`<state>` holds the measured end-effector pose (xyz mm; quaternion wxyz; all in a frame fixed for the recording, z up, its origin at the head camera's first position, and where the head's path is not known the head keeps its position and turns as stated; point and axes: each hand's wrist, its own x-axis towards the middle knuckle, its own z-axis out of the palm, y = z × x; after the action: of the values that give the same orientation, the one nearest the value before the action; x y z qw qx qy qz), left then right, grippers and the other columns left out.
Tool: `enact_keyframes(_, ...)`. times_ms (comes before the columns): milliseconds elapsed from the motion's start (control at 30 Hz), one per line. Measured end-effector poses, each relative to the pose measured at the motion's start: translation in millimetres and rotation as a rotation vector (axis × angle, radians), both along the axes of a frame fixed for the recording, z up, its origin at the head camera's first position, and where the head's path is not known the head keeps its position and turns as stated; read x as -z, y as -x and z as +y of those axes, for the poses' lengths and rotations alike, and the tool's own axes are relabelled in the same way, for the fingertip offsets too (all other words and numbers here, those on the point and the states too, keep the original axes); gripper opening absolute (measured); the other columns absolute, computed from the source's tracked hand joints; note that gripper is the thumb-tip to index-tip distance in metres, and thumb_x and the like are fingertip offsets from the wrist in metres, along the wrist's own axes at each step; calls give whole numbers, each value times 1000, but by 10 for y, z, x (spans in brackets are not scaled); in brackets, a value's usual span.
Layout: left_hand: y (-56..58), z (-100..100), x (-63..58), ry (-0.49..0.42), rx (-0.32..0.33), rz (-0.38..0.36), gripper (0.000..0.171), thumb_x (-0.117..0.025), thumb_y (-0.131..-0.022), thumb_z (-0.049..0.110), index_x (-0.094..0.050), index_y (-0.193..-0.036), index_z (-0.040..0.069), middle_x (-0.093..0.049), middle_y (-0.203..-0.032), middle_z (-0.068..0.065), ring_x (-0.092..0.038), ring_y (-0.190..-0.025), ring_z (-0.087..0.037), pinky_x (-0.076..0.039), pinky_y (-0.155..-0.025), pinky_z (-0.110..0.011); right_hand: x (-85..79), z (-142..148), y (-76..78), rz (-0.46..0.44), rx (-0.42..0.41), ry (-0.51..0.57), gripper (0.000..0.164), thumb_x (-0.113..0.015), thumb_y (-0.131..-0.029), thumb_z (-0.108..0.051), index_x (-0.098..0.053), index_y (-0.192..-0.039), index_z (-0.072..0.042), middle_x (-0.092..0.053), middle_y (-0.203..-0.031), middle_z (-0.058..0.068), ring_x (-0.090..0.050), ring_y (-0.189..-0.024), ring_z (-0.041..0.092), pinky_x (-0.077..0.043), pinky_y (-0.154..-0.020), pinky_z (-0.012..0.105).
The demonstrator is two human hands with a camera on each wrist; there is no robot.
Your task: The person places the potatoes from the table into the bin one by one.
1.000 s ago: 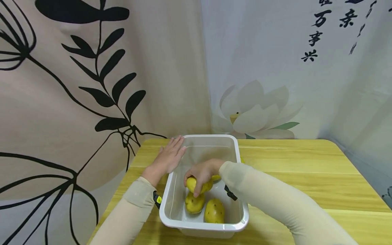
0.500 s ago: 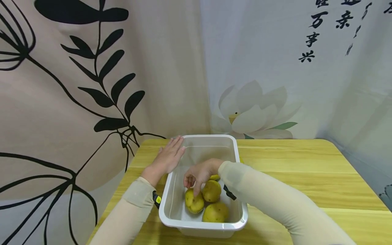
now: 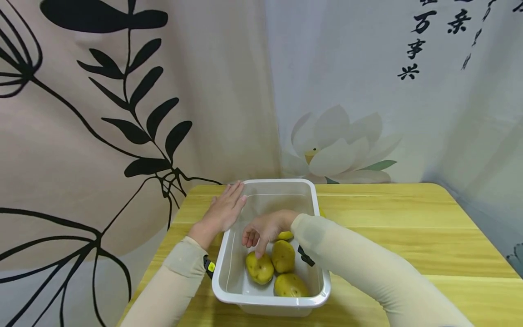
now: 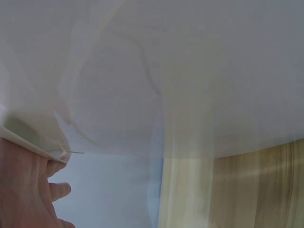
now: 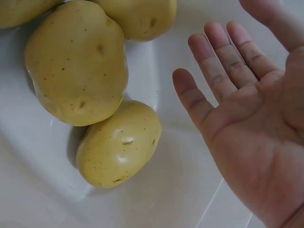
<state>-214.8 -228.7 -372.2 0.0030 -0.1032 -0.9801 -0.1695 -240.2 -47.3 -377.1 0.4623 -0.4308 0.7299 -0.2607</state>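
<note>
Several yellow potatoes lie in a white plastic tub (image 3: pixel 272 300). In the head view there is a left potato (image 3: pixel 261 271), a middle potato (image 3: pixel 283 257) and a front potato (image 3: pixel 291 285); another shows partly behind my right wrist. My right hand (image 3: pixel 267 229) hovers inside the tub above them. In the right wrist view its palm (image 5: pixel 261 137) is bare, its fingers extended and apart from the potatoes (image 5: pixel 78 61). On the tub's left rim rests my left hand (image 3: pixel 222 210), fingers straight. Only part of that hand (image 4: pixel 26 190) shows at the left wrist view's edge.
The tub stands on a wood-grain table (image 3: pixel 380 245), near its left side. Just past the tub's right rim, a sliver of something yellow (image 3: pixel 322 213) peeks out, mostly hidden by my sleeve. Patterned curtains (image 3: pixel 229 91) hang behind the table.
My right hand has let go of the potato it held, which now lies in the middle of the group. The front potato has rolled and turned. My left hand stays on the rim.
</note>
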Motion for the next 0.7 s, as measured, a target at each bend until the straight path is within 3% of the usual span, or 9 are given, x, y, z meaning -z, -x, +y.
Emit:
enact_keyframes(333,-10,-6,3,4,9,-3,65,-12,-102,56,-13,-156,20,-2,-161,5,-3,-147,-26,-7,-108,-69,17,-10,-6,0,5,17,51,-78,-79,-8,-55,-124,-1,-58,-124,18,-53,-117,30,-44,-90,21)
enact_keyframes(700,-11,-8,-25,-6,1,-5,62,-15,-103,53,-13,-156,21,-2,-160,6,-2,-147,-24,-7,-108,-68,-13,5,15,30,26,5,51,-78,-80,-12,-55,-125,-3,-58,-124,13,-53,-117,28,-44,-92,22)
